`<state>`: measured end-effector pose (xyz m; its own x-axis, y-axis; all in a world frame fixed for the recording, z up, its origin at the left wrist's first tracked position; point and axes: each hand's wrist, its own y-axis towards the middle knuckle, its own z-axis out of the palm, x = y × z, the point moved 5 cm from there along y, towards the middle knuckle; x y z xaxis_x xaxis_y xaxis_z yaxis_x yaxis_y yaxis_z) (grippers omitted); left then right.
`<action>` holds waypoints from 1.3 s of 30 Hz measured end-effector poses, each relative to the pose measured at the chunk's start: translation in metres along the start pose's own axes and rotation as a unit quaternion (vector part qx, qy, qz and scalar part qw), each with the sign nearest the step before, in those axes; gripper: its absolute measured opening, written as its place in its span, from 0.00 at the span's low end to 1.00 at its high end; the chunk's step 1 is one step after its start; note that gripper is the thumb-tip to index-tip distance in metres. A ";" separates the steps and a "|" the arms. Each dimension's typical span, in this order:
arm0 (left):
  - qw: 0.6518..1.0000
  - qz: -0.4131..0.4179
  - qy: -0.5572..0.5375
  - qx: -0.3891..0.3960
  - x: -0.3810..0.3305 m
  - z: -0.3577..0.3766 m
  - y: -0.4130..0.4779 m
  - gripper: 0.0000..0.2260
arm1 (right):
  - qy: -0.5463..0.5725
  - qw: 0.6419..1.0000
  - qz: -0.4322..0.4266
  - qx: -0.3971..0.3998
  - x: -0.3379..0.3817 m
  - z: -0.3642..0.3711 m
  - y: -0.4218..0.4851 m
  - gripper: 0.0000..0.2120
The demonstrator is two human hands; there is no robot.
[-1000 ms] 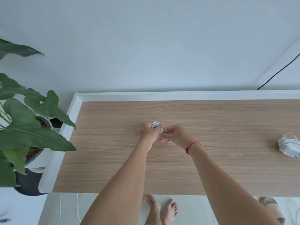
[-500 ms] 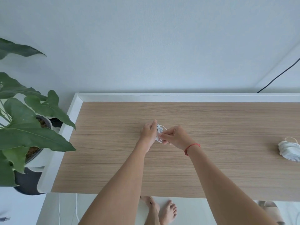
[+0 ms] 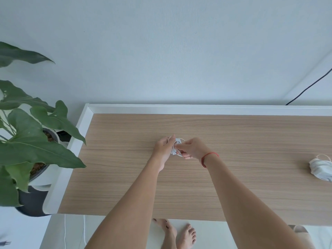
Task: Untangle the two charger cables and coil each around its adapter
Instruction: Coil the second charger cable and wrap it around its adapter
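A white charger adapter with its white cable wound around it (image 3: 176, 146) sits between my two hands above the middle of the wooden table (image 3: 233, 177). My left hand (image 3: 164, 148) grips the bundle from the left. My right hand (image 3: 193, 148) pinches the cable's loose end against the bundle's right side; a small loop shows at the top. The adapter's body is mostly hidden by fingers and cable. A second white charger, coiled around its adapter (image 3: 321, 167), lies at the table's right edge of view, far from both hands.
A large-leafed potted plant (image 3: 30, 141) stands off the table's left end. The table has a raised white rim (image 3: 197, 109) at the back and left. A black cable (image 3: 309, 88) runs down the wall at the right. Bare feet (image 3: 177, 234) show under the front edge.
The bundle has turned in my left hand and dropped slightly between the hands. My right fingers have shifted onto its right side with the cable end. The coiled charger at right has not moved.
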<state>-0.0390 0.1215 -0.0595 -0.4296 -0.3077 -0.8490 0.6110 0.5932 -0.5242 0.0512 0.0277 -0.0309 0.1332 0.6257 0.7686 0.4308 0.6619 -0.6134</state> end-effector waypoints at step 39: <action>0.994 -0.040 -0.025 0.097 -0.005 -0.020 -0.009 0.13 | -0.090 0.952 -0.219 -0.193 0.011 0.001 -0.009 0.07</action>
<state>-0.0557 0.1327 -0.0490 -0.4513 -0.3876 -0.8038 0.6948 0.4126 -0.5890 0.0476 0.0289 -0.0166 -0.2743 0.4085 0.8706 0.7102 0.6964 -0.1029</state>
